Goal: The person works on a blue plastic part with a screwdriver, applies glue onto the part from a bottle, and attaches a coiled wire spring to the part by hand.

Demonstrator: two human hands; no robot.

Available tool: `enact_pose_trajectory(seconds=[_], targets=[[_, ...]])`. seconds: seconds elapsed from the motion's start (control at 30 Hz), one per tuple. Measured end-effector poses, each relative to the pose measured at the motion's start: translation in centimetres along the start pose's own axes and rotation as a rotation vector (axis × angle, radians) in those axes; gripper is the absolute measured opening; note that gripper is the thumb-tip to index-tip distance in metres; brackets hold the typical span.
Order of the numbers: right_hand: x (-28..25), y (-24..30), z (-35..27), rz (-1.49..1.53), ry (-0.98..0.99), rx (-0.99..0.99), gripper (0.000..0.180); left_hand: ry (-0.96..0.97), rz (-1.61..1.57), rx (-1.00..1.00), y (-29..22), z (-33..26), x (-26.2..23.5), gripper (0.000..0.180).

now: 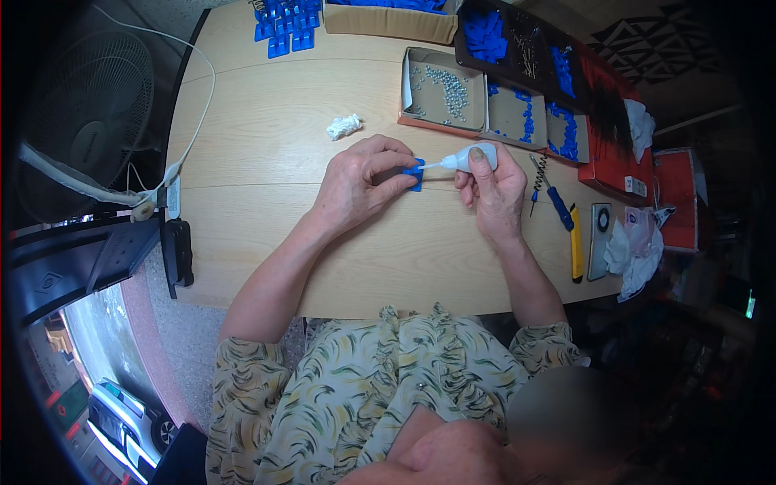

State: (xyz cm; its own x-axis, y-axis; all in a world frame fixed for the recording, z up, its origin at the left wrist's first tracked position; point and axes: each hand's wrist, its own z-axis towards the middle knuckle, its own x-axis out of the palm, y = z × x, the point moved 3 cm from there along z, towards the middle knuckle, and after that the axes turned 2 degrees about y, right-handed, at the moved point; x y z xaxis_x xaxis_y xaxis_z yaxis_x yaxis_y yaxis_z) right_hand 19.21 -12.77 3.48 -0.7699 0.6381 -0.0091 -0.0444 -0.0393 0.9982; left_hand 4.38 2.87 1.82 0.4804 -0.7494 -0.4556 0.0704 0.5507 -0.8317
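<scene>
My left hand [360,182] pinches a small blue plastic part [417,175] between thumb and fingers, just above or on the wooden table [267,242]. Closed around a white squeeze bottle [473,158], my right hand [499,190] has its thumb pressed on the bottle's side. The thin nozzle points left and its tip meets or nearly meets the blue part. Whether any liquid comes out is too small to tell. A crumpled white tissue [344,126] lies just beyond my left hand.
Ahead right stand an open box of small metal balls [449,93] and trays of blue pieces [517,113]. A screwdriver [558,206], a yellow cutter [576,246] and a phone [598,238] lie at right. Blue assembled parts [284,28] sit at the far edge. A fan [93,129] stands left.
</scene>
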Motion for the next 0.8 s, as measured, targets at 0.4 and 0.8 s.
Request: enact_pose_trajectory(seconds=[0.4,0.8], targets=[[-0.05,0.04,-0.13,0.006,0.004,0.021,0.029,-0.037,-0.011,0.015,-0.22,-0.02,0.0,0.02],[-0.32,0.28,-0.09,0.044,0.014,-0.008,0.028,-0.023,-0.093,-0.038,-0.37,0.2,0.46,0.02]])
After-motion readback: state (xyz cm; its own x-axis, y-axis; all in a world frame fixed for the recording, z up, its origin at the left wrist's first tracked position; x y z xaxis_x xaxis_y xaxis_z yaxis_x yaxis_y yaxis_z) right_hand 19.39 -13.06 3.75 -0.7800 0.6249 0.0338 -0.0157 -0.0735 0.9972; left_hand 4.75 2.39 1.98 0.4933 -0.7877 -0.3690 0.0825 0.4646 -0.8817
